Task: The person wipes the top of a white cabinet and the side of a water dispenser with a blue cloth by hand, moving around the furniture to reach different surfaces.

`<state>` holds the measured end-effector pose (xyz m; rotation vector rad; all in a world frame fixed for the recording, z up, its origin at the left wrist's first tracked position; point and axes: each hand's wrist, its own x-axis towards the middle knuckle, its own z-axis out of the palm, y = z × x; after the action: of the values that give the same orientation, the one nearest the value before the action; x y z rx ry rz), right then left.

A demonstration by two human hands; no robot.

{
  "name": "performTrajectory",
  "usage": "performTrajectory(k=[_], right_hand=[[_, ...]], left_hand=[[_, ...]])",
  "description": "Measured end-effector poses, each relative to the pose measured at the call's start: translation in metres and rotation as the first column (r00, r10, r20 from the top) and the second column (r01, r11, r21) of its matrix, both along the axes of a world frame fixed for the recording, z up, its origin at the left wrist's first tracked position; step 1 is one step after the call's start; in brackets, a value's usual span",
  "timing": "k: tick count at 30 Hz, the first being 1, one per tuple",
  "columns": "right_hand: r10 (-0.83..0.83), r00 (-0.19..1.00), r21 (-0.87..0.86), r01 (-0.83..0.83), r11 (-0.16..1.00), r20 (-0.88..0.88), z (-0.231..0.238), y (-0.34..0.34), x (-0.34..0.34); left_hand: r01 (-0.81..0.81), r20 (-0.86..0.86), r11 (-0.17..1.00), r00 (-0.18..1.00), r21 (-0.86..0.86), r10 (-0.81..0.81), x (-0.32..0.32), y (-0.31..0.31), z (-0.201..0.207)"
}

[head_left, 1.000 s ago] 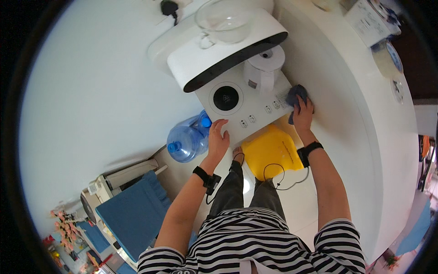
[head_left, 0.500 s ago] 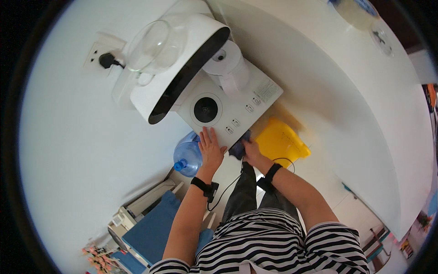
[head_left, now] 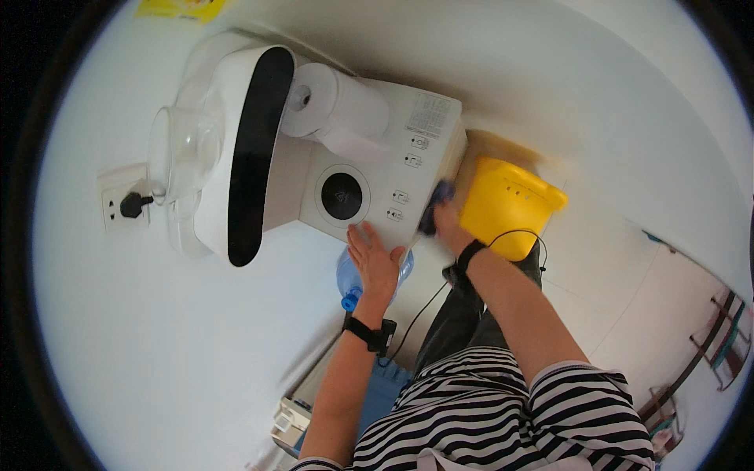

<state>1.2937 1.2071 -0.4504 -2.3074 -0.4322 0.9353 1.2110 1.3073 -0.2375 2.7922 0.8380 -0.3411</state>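
Observation:
My left hand (head_left: 375, 267) lies open with its fingers stretched on the near left corner of a white water dispenser's top (head_left: 369, 161). In my right hand (head_left: 451, 226), slightly blurred, is a dark blue cloth (head_left: 433, 208). That hand presses the cloth to the dispenser's front side, just below the edge of the top. A round black heating plate (head_left: 342, 195) sits on the top ahead of my left fingertips. Farther back stands a white kettle (head_left: 357, 114), beside the tall upright part with a black front panel (head_left: 261, 157).
Right of the dispenser is a yellow bin (head_left: 510, 208). A blue water bottle (head_left: 404, 267) is partly hidden below my left hand. A clear glass pot (head_left: 184, 149) rests on the upright part, near a wall socket with a black plug (head_left: 133, 206). A thin black cable (head_left: 420, 318) hangs near my wrists.
The view has turned, so the dispenser appears rotated. My right hand has slid the cloth farther along the front side, away from the left corner. My left hand stays at that corner.

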Motion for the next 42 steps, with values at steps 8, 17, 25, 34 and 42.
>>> performTrajectory(k=[8, 17, 25, 34, 42], right_hand=[[-0.345, 0.352, -0.01, 0.686, 0.727, -0.87, 0.041, -0.003, -0.034], [-0.6, 0.753, 0.473, 0.647, 0.599, -0.271, 0.088, -0.007, 0.074], [-0.427, 0.801, 0.375, 0.581, 0.722, -0.419, 0.085, -0.016, 0.011], [-0.518, 0.738, 0.349, 0.666, 0.659, -0.432, 0.036, 0.009, -0.09], [-0.594, 0.681, 0.389, 0.732, 0.559, -0.428, 0.01, 0.002, 0.005]], left_hand=[[0.172, 0.218, 0.982, 0.964, -0.074, -0.152, 0.001, 0.005, 0.016], [0.576, 0.241, 0.815, 0.784, 0.061, -0.572, 0.043, -0.009, -0.01], [0.546, 0.145, 0.812, 0.804, 0.205, -0.577, 0.038, -0.007, -0.031], [0.549, 0.209, 0.799, 0.775, 0.247, -0.597, 0.035, -0.005, -0.036], [0.552, 0.218, 0.795, 0.768, 0.252, -0.603, 0.038, -0.008, -0.038]])
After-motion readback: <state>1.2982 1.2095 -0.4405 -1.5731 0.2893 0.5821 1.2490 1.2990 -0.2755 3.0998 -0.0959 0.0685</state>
